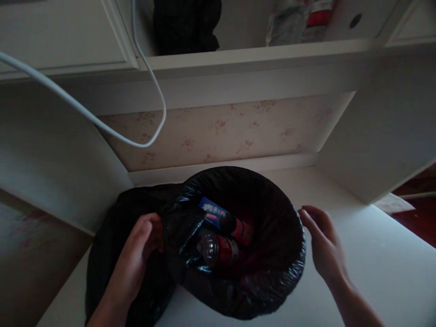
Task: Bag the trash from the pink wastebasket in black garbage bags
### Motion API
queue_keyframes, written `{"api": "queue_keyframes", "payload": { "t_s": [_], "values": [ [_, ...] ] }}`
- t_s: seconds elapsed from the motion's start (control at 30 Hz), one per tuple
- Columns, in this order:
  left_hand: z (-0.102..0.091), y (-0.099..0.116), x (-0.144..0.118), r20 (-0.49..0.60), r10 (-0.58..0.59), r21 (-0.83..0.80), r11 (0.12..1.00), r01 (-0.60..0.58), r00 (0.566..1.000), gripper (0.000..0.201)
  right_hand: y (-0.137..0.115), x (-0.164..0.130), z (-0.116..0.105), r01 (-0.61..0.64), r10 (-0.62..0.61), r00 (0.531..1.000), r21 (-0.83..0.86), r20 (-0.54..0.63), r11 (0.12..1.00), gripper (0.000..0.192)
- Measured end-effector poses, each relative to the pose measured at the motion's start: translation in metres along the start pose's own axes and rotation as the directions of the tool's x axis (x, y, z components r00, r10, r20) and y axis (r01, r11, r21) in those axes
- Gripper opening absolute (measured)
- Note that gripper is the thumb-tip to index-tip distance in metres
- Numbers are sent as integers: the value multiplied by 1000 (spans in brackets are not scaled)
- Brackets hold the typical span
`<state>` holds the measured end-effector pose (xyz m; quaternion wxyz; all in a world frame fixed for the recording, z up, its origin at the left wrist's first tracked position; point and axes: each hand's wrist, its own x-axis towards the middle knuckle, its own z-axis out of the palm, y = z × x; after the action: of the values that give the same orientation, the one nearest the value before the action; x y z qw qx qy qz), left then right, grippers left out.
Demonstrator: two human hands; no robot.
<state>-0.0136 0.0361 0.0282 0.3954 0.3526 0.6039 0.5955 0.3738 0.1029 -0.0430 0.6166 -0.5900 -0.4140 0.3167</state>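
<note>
A round bin lined with a black plastic bag (289,268) stands on a white surface below me. Inside lie a plastic bottle with a red label (218,249), a second dark bottle (240,229) and a blue wrapper (213,210). My left hand (134,256) pinches the loose black plastic at the bin's left rim. More black plastic is bunched to the left under that hand. My right hand (322,243) hovers with fingers apart just off the right rim of the bin; whether it touches the liner I cannot tell.
A white cable (102,125) hangs in a loop over the left side. White furniture panels (381,136) flank a recess with floral wallpaper (231,131). A shelf above holds a dark object (187,25) and a wrapped packet (299,20). Red-brown floor (418,218) shows at the right.
</note>
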Motion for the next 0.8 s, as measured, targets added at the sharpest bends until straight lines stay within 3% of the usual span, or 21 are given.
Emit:
{"api": "queue_keyframes", "payload": {
  "t_s": [0.1, 0.17, 0.33, 0.4, 0.47, 0.57, 0.67, 0.8],
  "values": [
    [5, 9, -20, 13, 32, 64, 997, -33, 999, 53, 4, -44, -12, 4, -21, 992, 135, 128, 991, 39],
    [10, 10, -23, -30, 33, -18, 999, -34, 999, 51, 6, -70, -12, -11, -50, 967, 236, 252, 972, 40],
    [15, -6, -16, -14, -29, -307, 951, 23, 999, 56, 3, -97, -2, 61, -191, 900, 320, 391, 945, 68],
    [14, -19, -16, -31, -3, -335, 942, -7, 999, 57, 4, -95, -1, 176, -267, 889, 262, 373, 949, 71],
    [12, -33, -17, -55, 17, -315, 948, -33, 998, 56, 8, -91, -3, 366, -390, 867, 133, 310, 921, 71],
    [9, -49, -19, -78, 60, -175, 982, -73, 995, 50, 14, -88, -6, 626, -591, 774, -131, 226, 769, 69],
    [5, -55, -18, -45, 109, 15, 994, -109, 993, 43, 8, -87, -6, 732, -706, 678, -268, 203, 626, 70],
    [3, -66, -24, -30, 90, 126, 988, -86, 995, 47, 0, -86, -1, 784, -779, 607, -276, 156, 556, 69]
  ]
}}
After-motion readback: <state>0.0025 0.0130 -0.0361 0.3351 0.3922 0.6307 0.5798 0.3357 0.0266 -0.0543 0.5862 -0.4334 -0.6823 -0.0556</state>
